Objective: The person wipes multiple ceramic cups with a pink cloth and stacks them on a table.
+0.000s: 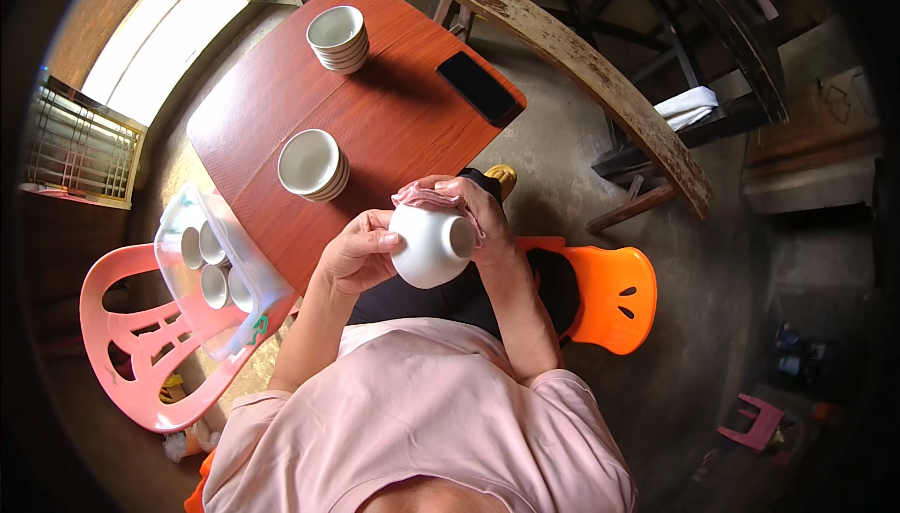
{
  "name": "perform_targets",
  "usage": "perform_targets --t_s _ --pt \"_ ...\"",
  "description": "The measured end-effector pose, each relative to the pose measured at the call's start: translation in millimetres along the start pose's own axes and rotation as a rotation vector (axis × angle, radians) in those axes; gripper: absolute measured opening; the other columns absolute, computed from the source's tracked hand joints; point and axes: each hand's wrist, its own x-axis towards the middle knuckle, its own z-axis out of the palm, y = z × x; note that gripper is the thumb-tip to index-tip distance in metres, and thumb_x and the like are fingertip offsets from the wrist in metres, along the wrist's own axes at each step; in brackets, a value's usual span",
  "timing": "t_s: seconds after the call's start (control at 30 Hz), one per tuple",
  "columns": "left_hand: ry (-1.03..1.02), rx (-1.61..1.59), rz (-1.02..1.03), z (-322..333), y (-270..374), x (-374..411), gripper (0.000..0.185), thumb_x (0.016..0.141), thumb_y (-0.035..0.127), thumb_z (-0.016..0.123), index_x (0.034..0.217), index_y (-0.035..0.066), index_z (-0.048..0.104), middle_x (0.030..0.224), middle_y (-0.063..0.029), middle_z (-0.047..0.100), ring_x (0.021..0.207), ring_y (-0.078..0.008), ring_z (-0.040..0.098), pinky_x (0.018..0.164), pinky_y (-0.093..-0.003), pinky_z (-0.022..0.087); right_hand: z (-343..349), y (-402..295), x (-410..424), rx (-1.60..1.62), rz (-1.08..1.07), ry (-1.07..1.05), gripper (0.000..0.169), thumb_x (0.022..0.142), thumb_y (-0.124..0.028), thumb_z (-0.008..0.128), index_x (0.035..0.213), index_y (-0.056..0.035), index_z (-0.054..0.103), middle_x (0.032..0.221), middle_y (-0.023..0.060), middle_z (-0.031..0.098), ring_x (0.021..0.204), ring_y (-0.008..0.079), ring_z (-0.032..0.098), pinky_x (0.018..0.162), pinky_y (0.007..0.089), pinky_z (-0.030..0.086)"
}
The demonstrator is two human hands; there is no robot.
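My left hand point(362, 251) grips the rim side of a white bowl point(427, 249), which is tipped so its foot ring faces right. My right hand point(485, 214) presses a pink cloth point(429, 197) against the bowl's upper side and foot. One stack of white bowls point(309, 165) stands on the near part of the red-brown wooden table point(260, 119). A second stack of bowls point(339, 39) stands farther back. Several white bowls or cups point(214, 284) lie in a clear plastic bin point(172, 232) left of the table.
A black smartphone point(478, 88) lies near the table's right edge. The bin rests on a pink plastic chair point(133, 344). An orange plastic chair point(615, 299) is at right. A worn wooden bench point(576, 63) crosses beyond the table, near a white cloth point(688, 107).
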Motion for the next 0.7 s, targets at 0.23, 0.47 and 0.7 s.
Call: perform_targets --t_s 0.23,0.47,0.7 --pt "0.246 0.627 0.342 -2 -37 15 0.024 0.083 0.0 0.067 0.106 -0.007 0.064 0.105 -0.0096 0.067 0.098 -0.0155 0.062 0.087 -0.0273 0.049 27 25 -4 0.563 -0.052 0.646 0.046 0.099 -0.033 0.027 0.11 -0.0028 0.06 0.102 0.0101 0.064 0.101 0.0189 0.061 0.082 0.0351 0.052" --pt "0.069 0.022 0.092 7 -6 -4 0.039 0.082 0.011 0.07 0.114 -0.008 0.058 0.107 -0.0135 0.066 0.097 -0.0219 0.065 0.089 -0.0365 0.051 6 -3 1 -0.042 -0.06 0.015 0.043 0.095 -0.024 0.036 0.111 0.0072 0.061 0.11 0.0177 0.064 0.104 0.0234 0.062 0.092 0.0343 0.048" --pt "0.203 0.538 0.391 -8 -40 10 0.024 0.082 0.003 0.071 0.104 -0.005 0.066 0.096 -0.0025 0.066 0.082 -0.0082 0.059 0.074 -0.0211 0.048 22 29 -6 0.415 -0.147 0.534 0.046 0.098 -0.033 0.033 0.114 0.002 0.058 0.111 0.0122 0.064 0.105 0.0208 0.061 0.094 0.0344 0.047"
